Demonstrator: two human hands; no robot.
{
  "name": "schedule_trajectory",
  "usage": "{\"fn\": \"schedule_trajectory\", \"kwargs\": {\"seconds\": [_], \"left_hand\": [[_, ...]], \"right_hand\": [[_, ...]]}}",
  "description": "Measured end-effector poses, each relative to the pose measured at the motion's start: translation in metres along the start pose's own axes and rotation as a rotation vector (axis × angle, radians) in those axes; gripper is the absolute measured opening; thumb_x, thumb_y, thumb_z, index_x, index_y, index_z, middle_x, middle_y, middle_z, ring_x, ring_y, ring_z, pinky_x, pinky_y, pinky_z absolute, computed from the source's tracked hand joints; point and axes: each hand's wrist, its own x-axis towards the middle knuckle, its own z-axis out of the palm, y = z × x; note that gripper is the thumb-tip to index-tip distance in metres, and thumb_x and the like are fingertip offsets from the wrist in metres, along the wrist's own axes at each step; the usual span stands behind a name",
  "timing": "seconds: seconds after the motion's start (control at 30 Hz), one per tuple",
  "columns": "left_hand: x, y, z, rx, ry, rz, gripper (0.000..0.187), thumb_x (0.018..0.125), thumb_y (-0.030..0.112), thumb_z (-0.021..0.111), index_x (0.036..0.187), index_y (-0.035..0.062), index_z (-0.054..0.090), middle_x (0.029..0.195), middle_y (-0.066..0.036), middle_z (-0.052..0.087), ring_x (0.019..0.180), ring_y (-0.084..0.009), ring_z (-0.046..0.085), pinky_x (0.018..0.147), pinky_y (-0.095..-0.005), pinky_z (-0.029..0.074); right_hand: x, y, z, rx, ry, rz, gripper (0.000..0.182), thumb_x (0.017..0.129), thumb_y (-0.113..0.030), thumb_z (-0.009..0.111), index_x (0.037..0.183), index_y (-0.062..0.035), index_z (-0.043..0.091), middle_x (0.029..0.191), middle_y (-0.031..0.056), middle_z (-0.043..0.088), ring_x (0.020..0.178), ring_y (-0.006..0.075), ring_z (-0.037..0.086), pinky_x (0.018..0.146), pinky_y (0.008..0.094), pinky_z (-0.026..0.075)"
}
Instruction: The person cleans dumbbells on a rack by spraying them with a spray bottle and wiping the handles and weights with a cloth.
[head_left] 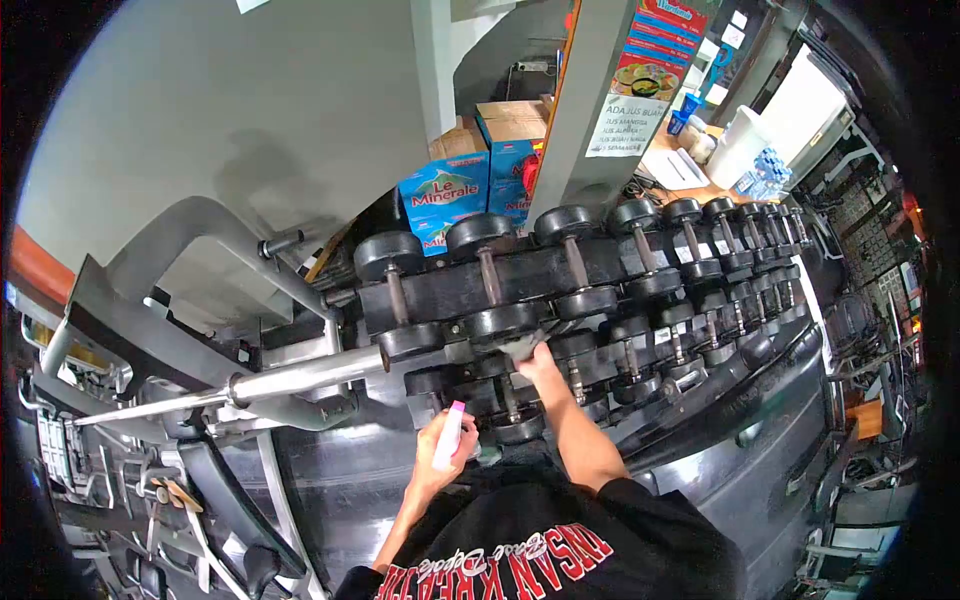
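Observation:
My left hand (pixel 446 450) is wrapped round a white bottle (pixel 449 436) with a pink top, held in front of the lower dumbbells. My right hand (pixel 535 362) reaches forward to the rack and presses a light grey cloth (pixel 520 346) near the front head of a dumbbell (pixel 502 320) on the upper tier. Black round-headed dumbbells with metal handles stand in two rows, one above the other, on the black rack (pixel 535 272).
At the left, a machine with a long silver bar (pixel 300 375) reaches close to the rack. Blue and brown boxes (pixel 445 195) are stacked behind it. A grey pillar (pixel 590 130) rises behind the rack, and a wooden table (pixel 655 165) holding bottles and papers stands at the back right.

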Motion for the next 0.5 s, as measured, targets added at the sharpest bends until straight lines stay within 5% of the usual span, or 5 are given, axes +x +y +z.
{"fn": "schedule_trajectory", "kwargs": {"seconds": [0.03, 0.07, 0.2, 0.33, 0.5], "left_hand": [[-0.004, -0.002, -0.003, 0.011, -0.005, 0.001, 0.015, 0.079, 0.001, 0.064, 0.094, 0.0021, 0.061, 0.078, -0.003, 0.063, 0.065, -0.0077, 0.057, 0.058, -0.0246, 0.047], [-0.007, -0.003, -0.006, 0.023, -0.009, 0.002, 0.015, 0.079, 0.001, 0.065, 0.094, 0.0023, 0.061, 0.078, -0.003, 0.063, 0.064, -0.0075, 0.057, 0.058, -0.0248, 0.047], [-0.024, -0.007, -0.024, -0.003, 0.02, -0.041, 0.014, 0.081, 0.001, 0.065, 0.095, 0.0015, 0.06, 0.078, -0.004, 0.063, 0.062, -0.0084, 0.057, 0.057, -0.0254, 0.048], [-0.028, -0.012, -0.039, -0.103, 0.037, -0.003, 0.013, 0.084, 0.001, 0.064, 0.095, 0.0004, 0.058, 0.078, -0.006, 0.062, 0.061, -0.0103, 0.059, 0.056, -0.026, 0.05], [-0.021, -0.018, -0.05, -0.12, 0.013, 0.028, 0.012, 0.085, 0.001, 0.063, 0.095, 0.0006, 0.057, 0.079, -0.006, 0.062, 0.062, -0.01, 0.059, 0.058, -0.0255, 0.05]], "right_hand": [[-0.003, -0.004, 0.018, 0.055, 0.225, -0.017, 0.025, 0.096, -0.021, 0.042, 0.106, -0.0093, 0.062, 0.109, 0.0081, 0.065, 0.104, 0.0263, 0.06, 0.092, 0.0449, 0.049], [0.052, -0.012, -0.024, 0.193, -0.013, 0.123, 0.022, 0.095, -0.02, 0.044, 0.103, -0.011, 0.062, 0.103, 0.006, 0.067, 0.095, 0.0244, 0.064, 0.084, 0.0444, 0.053], [0.018, -0.008, -0.021, 0.257, 0.009, -0.082, 0.023, 0.097, -0.033, 0.049, 0.096, -0.0134, 0.061, 0.082, -0.0003, 0.067, 0.074, 0.0169, 0.066, 0.066, 0.0343, 0.058], [-0.044, -0.01, -0.004, 0.207, -0.083, -0.164, 0.022, 0.096, -0.029, 0.05, 0.096, -0.0119, 0.063, 0.091, 0.0013, 0.068, 0.083, 0.0189, 0.067, 0.075, 0.0374, 0.058], [-0.145, -0.007, 0.035, -0.116, -0.565, -0.193, 0.045, 0.098, -0.036, 0.043, 0.134, -0.0085, 0.045, 0.132, 0.0091, 0.053, 0.12, 0.0248, 0.052, 0.106, 0.043, 0.039]]}}
